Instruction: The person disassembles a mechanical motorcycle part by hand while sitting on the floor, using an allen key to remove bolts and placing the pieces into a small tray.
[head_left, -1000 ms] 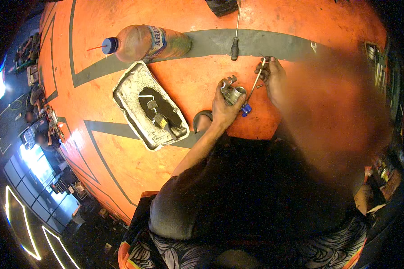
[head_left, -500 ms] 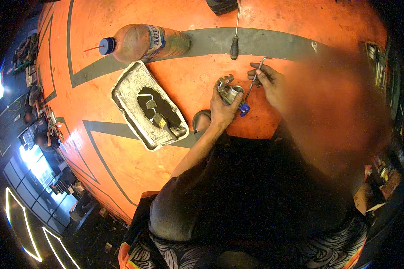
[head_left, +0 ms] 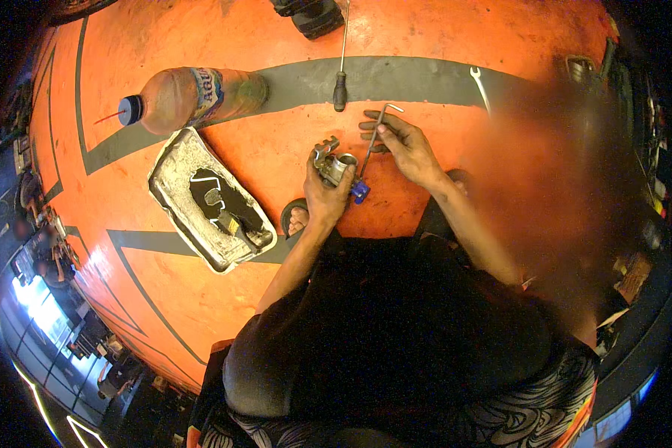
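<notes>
The left hand [head_left: 327,197] is curled closed around a metal throttle-body-like part [head_left: 328,166], whose round bore faces up between thumb and fingers. A blue fitting [head_left: 360,193] sticks out of the part on the side toward the right hand [head_left: 411,149]. The right hand is partly open, its fingers loosely spread, and it pinches an L-shaped hex key [head_left: 374,140] against the thumb. The key's short bent end points up past the fingers; its long arm slants down to the blue fitting by the left thumb, though whether the tip is seated cannot be told.

Just beside the left wrist are the toes of a foot [head_left: 299,219] in dark footwear. Farther left of that hand lies a whitish tray [head_left: 178,160] with dark liquid, a bent metal rod [head_left: 207,179] and a dark object with a yellow mark in it. Beyond the tray, a large plastic bottle [head_left: 166,101] lies on its side, a thin red tube in its blue cap [head_left: 131,110]. Ahead of both hands, a screwdriver [head_left: 340,93] rests on the orange floor [head_left: 418,75]; an open-ended wrench [head_left: 480,86] lies ahead and right of the right hand.
</notes>
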Demonstrator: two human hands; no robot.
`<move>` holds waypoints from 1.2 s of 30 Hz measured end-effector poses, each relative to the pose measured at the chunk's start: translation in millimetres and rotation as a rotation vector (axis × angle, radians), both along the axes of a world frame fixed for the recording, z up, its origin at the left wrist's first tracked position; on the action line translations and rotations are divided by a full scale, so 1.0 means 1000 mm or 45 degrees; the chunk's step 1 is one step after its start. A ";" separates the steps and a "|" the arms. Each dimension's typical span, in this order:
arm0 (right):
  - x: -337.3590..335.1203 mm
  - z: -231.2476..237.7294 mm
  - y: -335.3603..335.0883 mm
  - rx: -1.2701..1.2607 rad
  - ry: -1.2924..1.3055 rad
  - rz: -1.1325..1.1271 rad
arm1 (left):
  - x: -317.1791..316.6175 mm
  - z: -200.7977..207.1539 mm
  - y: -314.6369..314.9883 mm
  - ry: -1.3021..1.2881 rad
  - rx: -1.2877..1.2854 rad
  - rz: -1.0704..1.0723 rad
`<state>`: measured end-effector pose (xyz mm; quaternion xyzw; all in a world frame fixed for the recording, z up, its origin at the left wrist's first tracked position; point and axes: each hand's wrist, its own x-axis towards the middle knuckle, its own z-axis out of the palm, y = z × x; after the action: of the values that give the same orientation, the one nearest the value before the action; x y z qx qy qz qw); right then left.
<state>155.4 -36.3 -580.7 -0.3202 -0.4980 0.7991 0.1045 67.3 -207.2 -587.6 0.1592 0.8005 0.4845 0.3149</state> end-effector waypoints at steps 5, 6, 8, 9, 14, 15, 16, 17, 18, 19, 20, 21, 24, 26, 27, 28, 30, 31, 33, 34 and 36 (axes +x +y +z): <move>-0.001 -0.008 0.002 0.293 -0.203 0.172 | 0.001 -0.004 0.001 0.028 0.001 -0.002; -0.005 0.009 0.001 0.109 -0.212 0.059 | 0.000 0.000 0.001 0.026 -0.028 0.010; -0.003 0.005 -0.001 0.018 -0.126 0.000 | -0.001 -0.003 -0.002 0.029 -0.056 0.032; -0.001 0.004 -0.001 -0.061 -0.046 -0.067 | -0.001 -0.004 -0.002 0.030 -0.055 0.033; -0.001 -0.002 0.002 0.311 -0.236 0.169 | 0.002 0.000 0.001 0.069 -0.050 0.024; -0.001 -0.001 0.001 0.307 -0.231 0.172 | 0.001 0.001 0.001 0.078 -0.053 0.012; -0.001 -0.001 -0.001 0.236 -0.161 0.093 | 0.001 0.000 0.000 0.057 -0.045 0.020; -0.002 -0.001 -0.002 0.163 -0.090 0.015 | 0.000 0.001 0.000 0.062 -0.050 0.026; -0.002 -0.002 -0.006 0.098 -0.055 -0.039 | 0.000 0.005 0.001 0.022 -0.072 0.037; -0.003 -0.002 -0.007 0.093 -0.052 -0.036 | -0.001 0.007 0.001 -0.017 -0.095 0.049; -0.004 -0.002 -0.009 0.114 0.008 -0.063 | 0.000 -0.008 -0.003 0.044 -0.069 0.033; -0.006 -0.004 -0.010 0.126 0.076 -0.086 | -0.001 -0.010 -0.002 0.056 -0.082 0.044; 0.000 -0.008 -0.004 0.299 -0.132 0.041 | 0.000 -0.002 0.000 0.141 -0.108 -0.023; -0.001 -0.005 -0.001 0.204 -0.269 0.043 | -0.001 0.002 0.003 0.154 -0.104 -0.004; -0.001 -0.008 -0.003 0.204 -0.269 0.043 | 0.000 0.003 0.003 0.162 -0.095 0.015; 0.000 -0.012 -0.006 0.110 -0.132 -0.028 | -0.001 0.000 0.002 0.124 -0.043 0.020; 0.000 -0.015 -0.008 0.017 0.006 -0.098 | 0.000 -0.005 -0.002 0.131 -0.079 -0.008; -0.001 -0.016 -0.008 0.096 0.021 -0.081 | 0.000 -0.008 -0.003 0.138 -0.117 -0.033; -0.002 -0.018 -0.006 0.257 0.049 -0.050 | 0.002 -0.013 -0.006 0.055 -0.110 -0.002; -0.003 -0.022 -0.004 0.452 -0.053 0.019 | 0.001 -0.017 -0.007 0.099 -0.109 -0.017; -0.002 -0.016 -0.001 0.335 -0.155 -0.003 | 0.003 -0.001 0.000 0.135 -0.125 -0.029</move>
<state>153.4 -37.0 -596.2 -0.3523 -0.6035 0.7058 0.1160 69.9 -207.5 -588.1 0.1781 0.8370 0.4317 0.2852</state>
